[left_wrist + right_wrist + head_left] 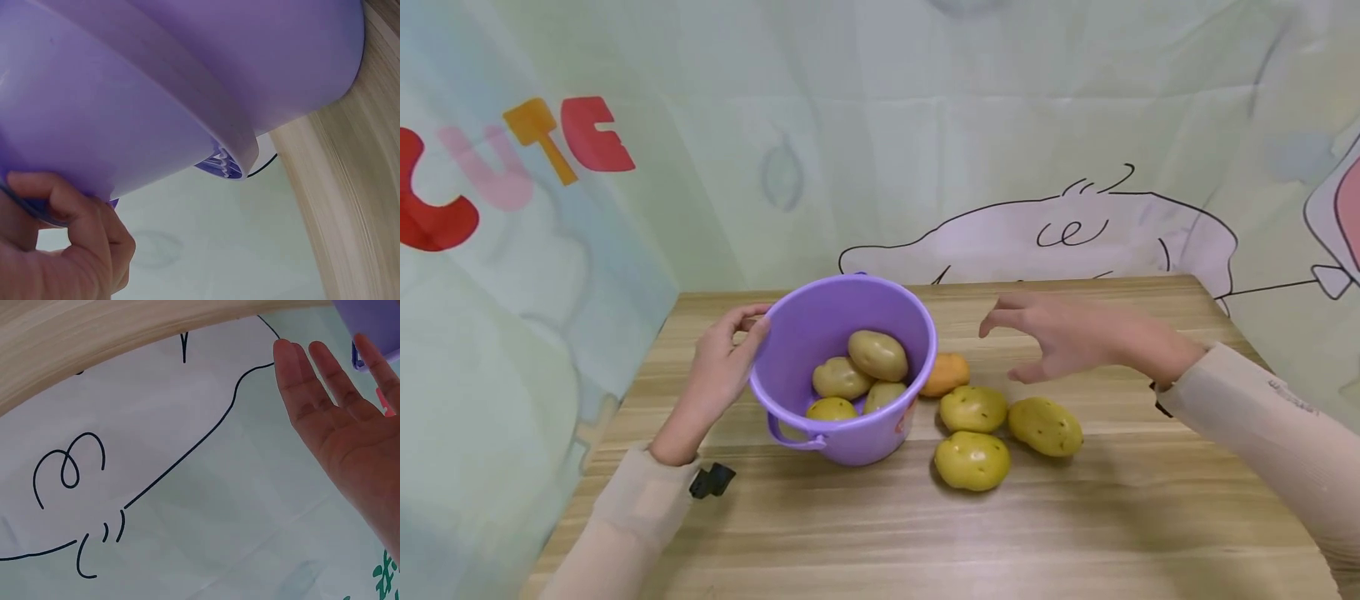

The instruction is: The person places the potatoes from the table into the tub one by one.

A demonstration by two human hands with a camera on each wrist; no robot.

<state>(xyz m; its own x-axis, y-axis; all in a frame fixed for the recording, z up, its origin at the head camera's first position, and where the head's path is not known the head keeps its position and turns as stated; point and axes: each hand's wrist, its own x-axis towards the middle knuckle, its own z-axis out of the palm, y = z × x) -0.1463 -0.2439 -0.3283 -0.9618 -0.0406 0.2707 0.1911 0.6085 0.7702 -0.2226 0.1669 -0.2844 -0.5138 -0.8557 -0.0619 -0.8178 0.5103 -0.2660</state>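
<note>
A purple bucket [842,304] stands tilted toward me on the table, with several potatoes [877,355] inside it. My left hand [721,367] grips its rim on the left side; in the left wrist view the curled fingers [94,231] hold that edge. My right hand [1060,333] hovers over the table right of the bucket, fingers spread and holding nothing. Beneath and in front of it lie three yellow-green potatoes [972,461]. An orange-yellow potato [947,374] sits against the bucket's right side, partly hidden by it.
The wooden table [820,533] runs back to a printed curtain [775,125] with cartoon shapes and letters. A purple handle [796,440] hangs at the bucket's front left. Black straps show at both cuffs.
</note>
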